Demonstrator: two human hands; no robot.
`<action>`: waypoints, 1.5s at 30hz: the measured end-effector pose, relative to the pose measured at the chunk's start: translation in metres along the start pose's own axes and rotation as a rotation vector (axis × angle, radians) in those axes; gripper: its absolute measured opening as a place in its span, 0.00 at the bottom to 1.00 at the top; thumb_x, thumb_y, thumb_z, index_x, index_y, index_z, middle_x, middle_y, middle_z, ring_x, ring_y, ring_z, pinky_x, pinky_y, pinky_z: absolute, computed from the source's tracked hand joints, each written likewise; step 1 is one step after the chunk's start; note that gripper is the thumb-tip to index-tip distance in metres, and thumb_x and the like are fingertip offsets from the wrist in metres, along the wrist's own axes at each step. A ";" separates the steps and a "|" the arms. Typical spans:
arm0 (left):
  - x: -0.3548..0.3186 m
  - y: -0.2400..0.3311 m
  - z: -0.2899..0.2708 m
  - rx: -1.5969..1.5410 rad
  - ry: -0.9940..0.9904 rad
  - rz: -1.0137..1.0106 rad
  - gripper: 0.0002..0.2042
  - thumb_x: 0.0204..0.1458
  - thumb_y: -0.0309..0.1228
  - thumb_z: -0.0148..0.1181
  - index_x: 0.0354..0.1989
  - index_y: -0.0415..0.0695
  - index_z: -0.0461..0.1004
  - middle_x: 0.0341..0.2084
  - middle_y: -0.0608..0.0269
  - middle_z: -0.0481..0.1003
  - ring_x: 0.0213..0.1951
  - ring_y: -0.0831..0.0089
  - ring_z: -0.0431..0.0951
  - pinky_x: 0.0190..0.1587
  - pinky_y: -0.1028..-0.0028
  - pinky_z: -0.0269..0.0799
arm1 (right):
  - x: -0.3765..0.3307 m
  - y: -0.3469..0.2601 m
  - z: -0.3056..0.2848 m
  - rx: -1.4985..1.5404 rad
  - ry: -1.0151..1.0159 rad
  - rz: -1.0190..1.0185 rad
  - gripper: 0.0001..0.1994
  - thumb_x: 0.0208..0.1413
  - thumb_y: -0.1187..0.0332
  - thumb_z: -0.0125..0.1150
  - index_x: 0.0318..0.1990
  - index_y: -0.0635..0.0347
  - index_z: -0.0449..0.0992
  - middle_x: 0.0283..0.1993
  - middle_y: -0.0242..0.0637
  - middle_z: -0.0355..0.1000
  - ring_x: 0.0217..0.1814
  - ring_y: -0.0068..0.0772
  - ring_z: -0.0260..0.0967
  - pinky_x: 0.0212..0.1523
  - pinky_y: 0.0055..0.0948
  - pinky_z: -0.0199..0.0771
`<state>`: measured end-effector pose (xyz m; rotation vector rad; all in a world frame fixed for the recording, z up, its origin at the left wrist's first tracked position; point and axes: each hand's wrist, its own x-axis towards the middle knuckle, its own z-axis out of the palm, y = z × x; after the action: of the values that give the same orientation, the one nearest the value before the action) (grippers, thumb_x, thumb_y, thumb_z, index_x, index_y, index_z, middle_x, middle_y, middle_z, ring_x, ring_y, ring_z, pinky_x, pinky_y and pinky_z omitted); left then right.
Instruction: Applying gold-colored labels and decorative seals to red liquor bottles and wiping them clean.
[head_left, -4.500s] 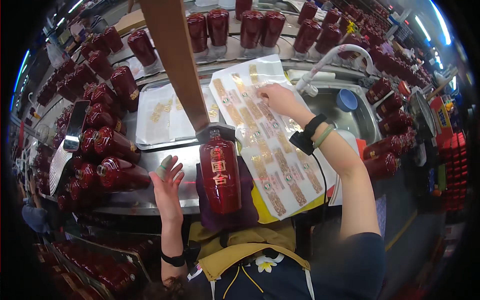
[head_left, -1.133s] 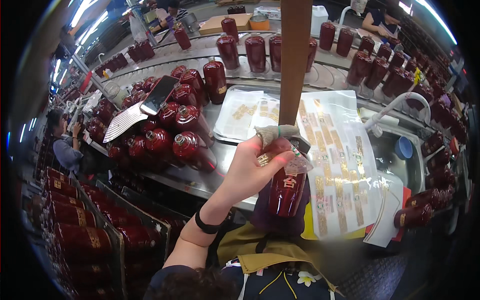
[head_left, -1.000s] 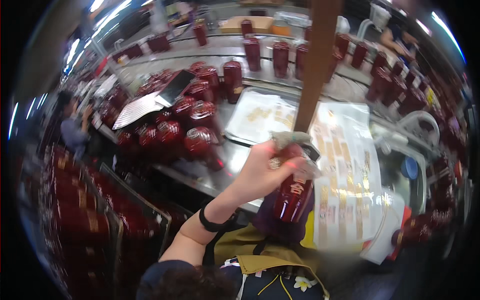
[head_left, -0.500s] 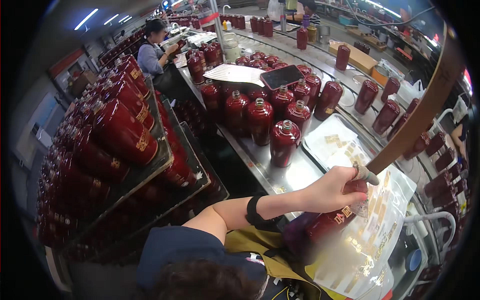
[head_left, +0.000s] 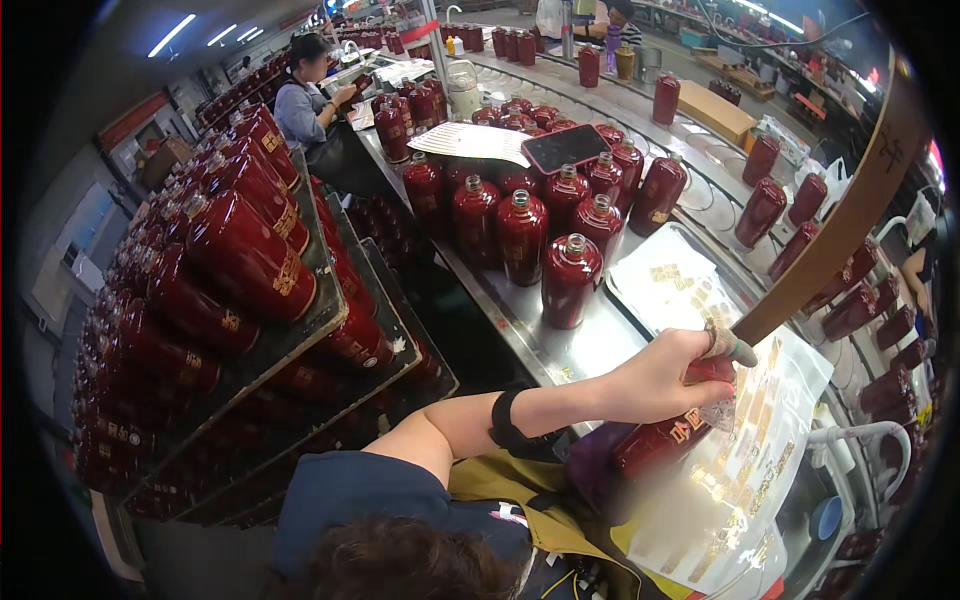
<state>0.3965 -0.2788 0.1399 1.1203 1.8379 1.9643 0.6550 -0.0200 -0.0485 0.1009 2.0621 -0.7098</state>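
Note:
My left hand (head_left: 665, 378) reaches in from the lower left and is closed round the upper end of a glossy dark red bottle (head_left: 650, 448). The bottle lies tilted, with gold characters showing on its side. Wraps cover some of my fingertips. Beneath and beside it is a pale sheet (head_left: 745, 490) bearing rows of gold decals. Something purple (head_left: 592, 468) lies against the bottle's lower end, partly blurred. My right hand does not show. A similar red bottle (head_left: 572, 282) stands upright beyond my left forearm.
Several red bottles crowd the metal bench, with a phone (head_left: 565, 148) and papers (head_left: 470, 143) on top. A tray (head_left: 612, 292) holds more gold decals. Stacked bottle racks (head_left: 330, 320) fill the left. A wooden post (head_left: 850, 220), conveyor and tap (head_left: 880, 432) lie rightward. Another person (head_left: 302, 105) works far left.
Bottles on the conveyor have shifted along it. The held bottle has turned slightly, while my left hand stays nearly in place.

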 end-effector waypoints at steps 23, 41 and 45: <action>-0.014 -0.004 0.015 -0.094 -0.381 -0.128 0.24 0.56 0.24 0.64 0.61 0.33 0.69 0.36 0.56 0.78 0.37 0.72 0.81 0.42 0.73 0.77 | -0.159 -0.095 0.014 0.445 0.415 0.102 0.10 0.68 0.66 0.59 0.50 0.59 0.82 0.47 0.41 0.81 0.50 0.37 0.74 0.56 0.38 0.72; -0.066 0.006 -0.018 0.065 -0.418 -0.244 0.12 0.54 0.21 0.66 0.47 0.31 0.78 0.32 0.50 0.83 0.39 0.65 0.86 0.44 0.70 0.80 | -0.071 -0.168 -0.092 0.435 0.530 -0.477 0.06 0.54 0.70 0.73 0.34 0.60 0.81 0.33 0.32 0.75 0.33 0.29 0.67 0.35 0.28 0.64; -0.075 -0.010 -0.021 -0.024 -0.338 -0.465 0.16 0.55 0.17 0.68 0.53 0.33 0.77 0.34 0.63 0.82 0.41 0.77 0.83 0.48 0.74 0.79 | -0.068 -0.165 -0.088 0.362 0.588 -0.458 0.08 0.57 0.68 0.72 0.36 0.62 0.80 0.31 0.37 0.75 0.32 0.37 0.69 0.37 0.32 0.68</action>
<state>0.4305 -0.3395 0.1046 0.8533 1.6964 1.4353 0.5729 -0.0980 0.1156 0.0425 2.5183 -1.4751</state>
